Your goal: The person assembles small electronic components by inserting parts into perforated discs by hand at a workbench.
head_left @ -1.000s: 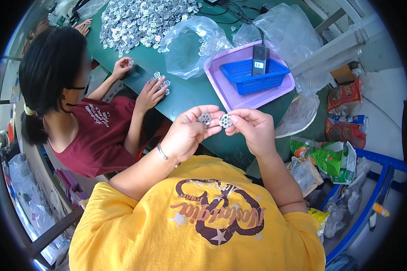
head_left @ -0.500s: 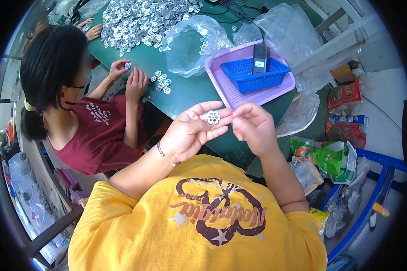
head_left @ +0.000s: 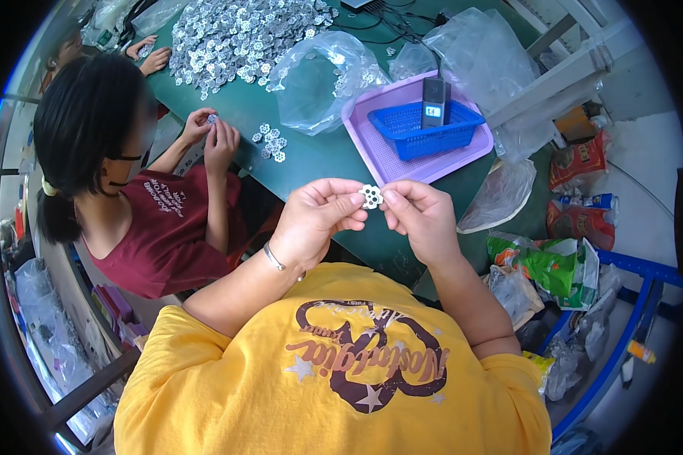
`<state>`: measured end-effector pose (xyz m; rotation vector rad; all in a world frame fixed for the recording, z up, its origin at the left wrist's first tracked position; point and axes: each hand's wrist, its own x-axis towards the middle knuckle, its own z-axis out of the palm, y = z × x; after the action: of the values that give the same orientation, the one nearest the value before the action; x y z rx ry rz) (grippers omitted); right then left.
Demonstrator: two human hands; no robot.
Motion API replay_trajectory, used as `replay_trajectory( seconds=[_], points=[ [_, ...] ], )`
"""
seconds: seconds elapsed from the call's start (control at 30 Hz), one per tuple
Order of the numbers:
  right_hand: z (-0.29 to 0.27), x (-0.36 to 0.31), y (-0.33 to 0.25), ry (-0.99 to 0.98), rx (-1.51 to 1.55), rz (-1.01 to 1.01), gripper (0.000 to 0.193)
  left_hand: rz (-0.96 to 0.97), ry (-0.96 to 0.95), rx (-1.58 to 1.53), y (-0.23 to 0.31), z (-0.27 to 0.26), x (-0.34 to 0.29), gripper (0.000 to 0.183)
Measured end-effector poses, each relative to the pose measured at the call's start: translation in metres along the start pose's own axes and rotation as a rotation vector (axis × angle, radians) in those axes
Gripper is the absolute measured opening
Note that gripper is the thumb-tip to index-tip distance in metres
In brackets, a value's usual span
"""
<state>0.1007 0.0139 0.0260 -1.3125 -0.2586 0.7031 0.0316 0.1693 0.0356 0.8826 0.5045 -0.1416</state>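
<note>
Between my two hands is a small flower-shaped metal disc [head_left: 370,197] with several round holes. My left hand [head_left: 320,212] pinches its left edge between thumb and fingers. On the other edge, the thumb and fingertips of my right hand [head_left: 422,218] are closed. The disc faces up, over the near edge of the green table [head_left: 311,155]. A small group of like discs [head_left: 272,142] lies on the table beyond my left hand, and a large heap of them [head_left: 235,38] covers the far left.
A purple tray [head_left: 357,129] holds a blue basket [head_left: 425,142] with a dark handheld device [head_left: 435,102] standing in it. Clear plastic bags [head_left: 315,83] lie around. At left a co-worker in a maroon shirt [head_left: 159,235] handles a similar disc. A blue metal frame [head_left: 637,265] stands at right.
The disc has gone from lying on my open left fingers to being pinched at its edges by both hands. My right hand has moved slightly down. The co-worker's hands have come together.
</note>
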Motion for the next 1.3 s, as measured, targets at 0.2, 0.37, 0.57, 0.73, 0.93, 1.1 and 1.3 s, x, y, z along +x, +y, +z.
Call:
replay_trajectory(
  seconds=[0.2, 0.37, 0.57, 0.73, 0.93, 1.1, 1.3],
  points=[
    [-0.001, -0.001, 0.005, 0.01, -0.059, -0.097, 0.012, 0.005, 0.036, -0.019, 0.002, 0.003, 0.001, 0.015],
    [-0.003, 0.0, 0.008, 0.022, -0.148, -0.188, 0.015, 0.025, 0.046, 0.005, 0.001, 0.004, 0.001, 0.014],
    [-0.002, 0.003, 0.014, 0.036, -0.262, -0.28, 0.017, 0.049, 0.047, 0.04, 0.003, 0.005, 0.001, 0.012],
    [0.012, 0.013, 0.004, 0.062, -0.618, -0.557, 0.015, 0.038, 0.062, -0.109, 0.002, -0.009, 0.002, 0.013],
    [0.026, 0.039, 0.035, -0.115, -0.098, 0.017, 0.003, -0.15, 0.135, -0.143, -0.005, -0.041, -0.011, 0.018],
    [0.023, 0.096, 0.096, -0.332, 0.661, 0.459, 0.008, -0.042, 0.22, -0.236, -0.006, -0.079, -0.034, 0.013],
    [0.056, 0.182, 0.171, -0.283, -0.013, 0.513, 0.017, 0.141, 0.381, -0.406, -0.011, -0.118, -0.076, 0.009]
  ],
)
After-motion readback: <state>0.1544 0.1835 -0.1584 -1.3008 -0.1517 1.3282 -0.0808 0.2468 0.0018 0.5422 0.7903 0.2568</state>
